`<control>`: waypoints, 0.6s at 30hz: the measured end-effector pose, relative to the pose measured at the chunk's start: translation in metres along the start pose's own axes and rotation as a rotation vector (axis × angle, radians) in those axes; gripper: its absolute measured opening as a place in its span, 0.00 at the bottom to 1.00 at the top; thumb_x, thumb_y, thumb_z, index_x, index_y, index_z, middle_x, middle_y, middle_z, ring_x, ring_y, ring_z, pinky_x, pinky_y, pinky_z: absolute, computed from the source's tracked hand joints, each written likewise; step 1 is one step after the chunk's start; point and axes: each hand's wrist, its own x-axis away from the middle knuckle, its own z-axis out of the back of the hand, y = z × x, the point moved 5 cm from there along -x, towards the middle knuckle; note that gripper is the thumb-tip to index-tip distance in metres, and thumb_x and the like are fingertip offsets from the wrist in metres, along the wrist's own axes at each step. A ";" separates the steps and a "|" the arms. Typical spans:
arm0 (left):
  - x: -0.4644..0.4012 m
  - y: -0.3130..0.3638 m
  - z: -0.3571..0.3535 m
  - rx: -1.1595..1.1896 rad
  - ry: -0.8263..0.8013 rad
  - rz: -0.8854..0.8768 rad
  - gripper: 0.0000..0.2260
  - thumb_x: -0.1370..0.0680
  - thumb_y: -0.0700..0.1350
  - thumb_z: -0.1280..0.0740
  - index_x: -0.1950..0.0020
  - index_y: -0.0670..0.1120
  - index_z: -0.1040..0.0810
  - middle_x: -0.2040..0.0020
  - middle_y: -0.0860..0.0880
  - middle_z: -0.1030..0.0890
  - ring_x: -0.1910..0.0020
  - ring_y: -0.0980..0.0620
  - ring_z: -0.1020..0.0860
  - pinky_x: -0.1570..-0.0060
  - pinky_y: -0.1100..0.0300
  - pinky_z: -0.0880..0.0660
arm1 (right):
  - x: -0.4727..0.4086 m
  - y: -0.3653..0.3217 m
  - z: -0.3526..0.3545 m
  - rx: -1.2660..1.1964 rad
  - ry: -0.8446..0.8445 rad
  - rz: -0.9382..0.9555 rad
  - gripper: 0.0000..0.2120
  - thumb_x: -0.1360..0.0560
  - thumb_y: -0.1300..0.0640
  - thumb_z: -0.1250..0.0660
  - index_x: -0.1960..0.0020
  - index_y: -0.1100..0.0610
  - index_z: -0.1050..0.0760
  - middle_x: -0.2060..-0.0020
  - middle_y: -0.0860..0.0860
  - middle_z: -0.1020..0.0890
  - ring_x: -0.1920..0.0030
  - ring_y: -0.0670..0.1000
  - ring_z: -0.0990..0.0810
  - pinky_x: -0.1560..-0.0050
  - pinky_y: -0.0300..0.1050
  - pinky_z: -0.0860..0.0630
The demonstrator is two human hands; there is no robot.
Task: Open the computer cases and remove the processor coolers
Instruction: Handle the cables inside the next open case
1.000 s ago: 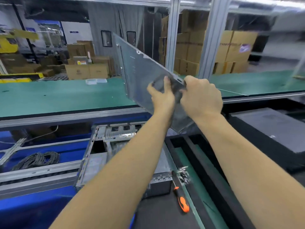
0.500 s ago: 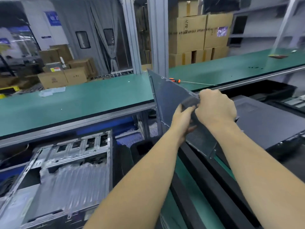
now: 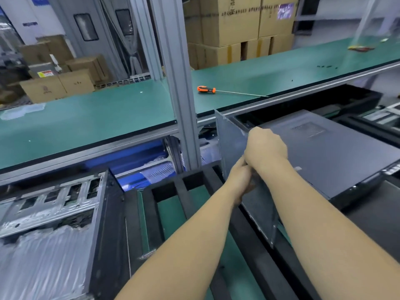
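Gripping the grey side panel with both hands, I hold it on edge above the black frame rails at the near edge of the line. My right hand is clenched over its top edge and my left hand clasps it from the left, just below the right one. To the right of the panel lies a closed dark computer case, flat on its side. At the near left corner sits the opened computer case, its silver metal insides showing. Beyond them runs a long green bench crossed by an aluminium post; an orange-handled screwdriver lies on the bench near its front edge. Stacks of cardboard boxes fill the room behind.
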 end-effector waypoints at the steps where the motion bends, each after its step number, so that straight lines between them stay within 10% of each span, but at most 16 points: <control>1: 0.000 -0.005 -0.001 -0.024 0.004 0.016 0.07 0.19 0.43 0.41 0.49 0.50 0.24 0.64 0.51 0.24 0.65 0.51 0.29 0.59 0.60 0.30 | 0.002 0.001 -0.011 -0.004 -0.035 0.001 0.09 0.26 0.66 0.34 0.57 0.58 0.34 0.60 0.54 0.28 0.57 0.58 0.28 0.60 0.49 0.29; 9: -0.005 -0.036 0.016 -0.280 0.158 -0.036 0.20 0.21 0.41 0.38 0.29 0.50 0.27 0.36 0.51 0.24 0.44 0.52 0.22 0.43 0.54 0.23 | -0.017 0.041 -0.035 -0.001 -0.070 -0.017 0.11 0.27 0.67 0.38 0.63 0.57 0.37 0.66 0.53 0.30 0.68 0.53 0.31 0.66 0.47 0.34; 15: 0.009 -0.041 0.066 -0.254 0.341 -0.054 0.13 0.22 0.41 0.39 0.42 0.54 0.24 0.51 0.52 0.22 0.60 0.52 0.24 0.61 0.58 0.26 | -0.013 0.075 -0.048 -0.050 -0.082 -0.136 0.04 0.30 0.66 0.39 0.60 0.60 0.32 0.59 0.57 0.24 0.64 0.55 0.28 0.60 0.48 0.29; 18: 0.023 -0.043 0.093 -0.307 0.417 -0.073 0.12 0.21 0.40 0.40 0.43 0.54 0.24 0.50 0.51 0.23 0.61 0.52 0.23 0.68 0.62 0.28 | -0.009 0.060 -0.060 0.114 -0.059 -0.082 0.15 0.27 0.62 0.37 0.40 0.59 0.30 0.41 0.60 0.25 0.41 0.63 0.27 0.38 0.60 0.32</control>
